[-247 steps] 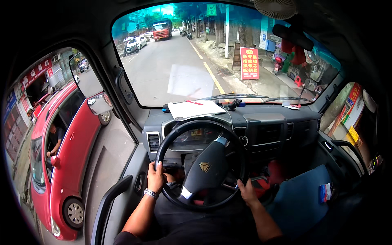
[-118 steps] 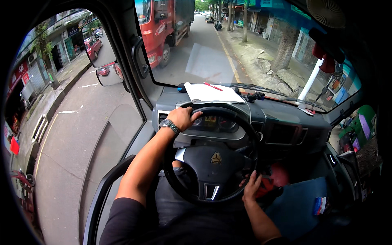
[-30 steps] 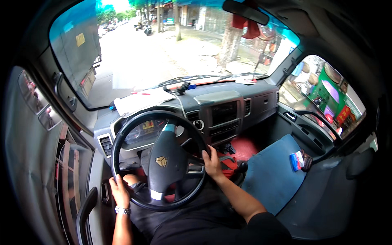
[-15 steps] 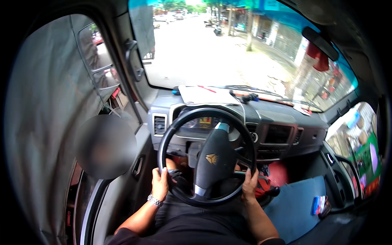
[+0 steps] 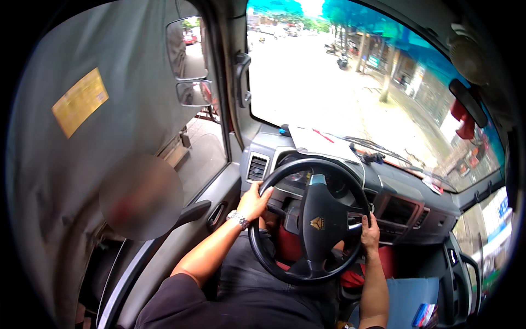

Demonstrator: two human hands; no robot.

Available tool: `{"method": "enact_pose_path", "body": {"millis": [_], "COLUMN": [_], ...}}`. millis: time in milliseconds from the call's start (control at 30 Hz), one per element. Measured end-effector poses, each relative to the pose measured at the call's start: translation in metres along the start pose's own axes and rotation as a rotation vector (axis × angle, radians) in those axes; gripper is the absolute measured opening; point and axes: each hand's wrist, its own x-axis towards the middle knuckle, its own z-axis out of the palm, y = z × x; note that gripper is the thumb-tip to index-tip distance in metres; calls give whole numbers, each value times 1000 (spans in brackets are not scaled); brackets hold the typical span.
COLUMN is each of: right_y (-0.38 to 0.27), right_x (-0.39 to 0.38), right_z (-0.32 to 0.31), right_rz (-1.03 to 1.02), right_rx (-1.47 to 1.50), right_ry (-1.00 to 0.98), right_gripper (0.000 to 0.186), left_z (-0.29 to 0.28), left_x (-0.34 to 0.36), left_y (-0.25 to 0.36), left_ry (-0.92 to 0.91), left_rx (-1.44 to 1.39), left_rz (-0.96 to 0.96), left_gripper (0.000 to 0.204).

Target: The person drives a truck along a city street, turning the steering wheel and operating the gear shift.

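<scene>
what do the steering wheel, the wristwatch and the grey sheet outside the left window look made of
Steering wheel: probably black plastic or a leather-like covering, satin, with soft highlights along the rim. Wristwatch: likely polished metal; its silvery band glints. Grey sheet: seemingly matte canvas or tarpaulin, judging by its soft folds; which one can't be told.

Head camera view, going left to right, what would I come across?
Yellow sheet, upper side mirror, left hand, steering wheel hub, right hand, dark dashboard panel, small packet, hanging red cloth.
</scene>
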Motion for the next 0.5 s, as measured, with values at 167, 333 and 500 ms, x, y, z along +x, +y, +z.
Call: {"method": "enact_pose_path", "body": {"millis": [167,333,500], "right_y": [-7,-11,-6], "right_x": [19,19,7], "right_z": [7,5,-2], "right_rz": [-119,-71,-55], "right_rx": [24,2,22], "right_ry": [3,-14,23], "right_gripper": [54,57,54], "left_z": [8,3,10], "left_x": [-15,-18,-6], "left_y": [-22,-16,-13], "left_ry": [35,69,36], "left_rx": [-176,-109,-123], "left_rz": [-32,22,21], "left_gripper": [62,60,62]}}
